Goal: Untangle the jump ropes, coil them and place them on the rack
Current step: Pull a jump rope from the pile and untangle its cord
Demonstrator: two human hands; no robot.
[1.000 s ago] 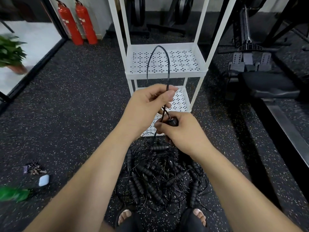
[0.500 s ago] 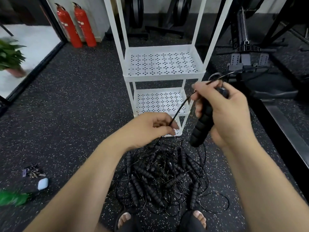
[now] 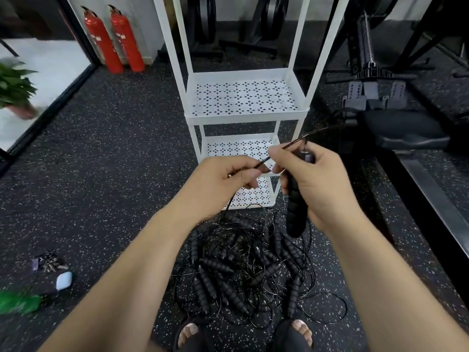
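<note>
The right hand (image 3: 317,184) grips a black ribbed handle (image 3: 295,212) near its top, and the lower end hangs toward 6 o'clock, just above the pile of jump ropes (image 3: 248,270). The left hand (image 3: 223,184), just beside it at 9 o'clock, pinches a thin dark cord (image 3: 294,143) between thumb and fingers. From that pinch the cord runs past the right fingertips toward 2 o'clock, where it blurs, and a strand drops from the left hand to the pile.

The pile lies on the speckled floor (image 3: 121,161) between the person's sandalled feet (image 3: 189,334) and the foot of the white rack (image 3: 246,118) at 12 o'clock. It is a knot of many ribbed black handles and glossy thin loops, some spilling toward 4 o'clock.

The rack has perforated shelves with raised rims and thin corner posts. Bare floor spreads from 9 to 11 o'clock as far as a black-framed edge. At 3 o'clock only a narrow strip lies between the rack and a black gym machine (image 3: 396,128) with a long rail.

Two red fire extinguishers (image 3: 114,44) stand at 11 o'clock; their labels are too small to read. Keys (image 3: 48,262) and a small white case (image 3: 64,280) lie at 8 o'clock.
</note>
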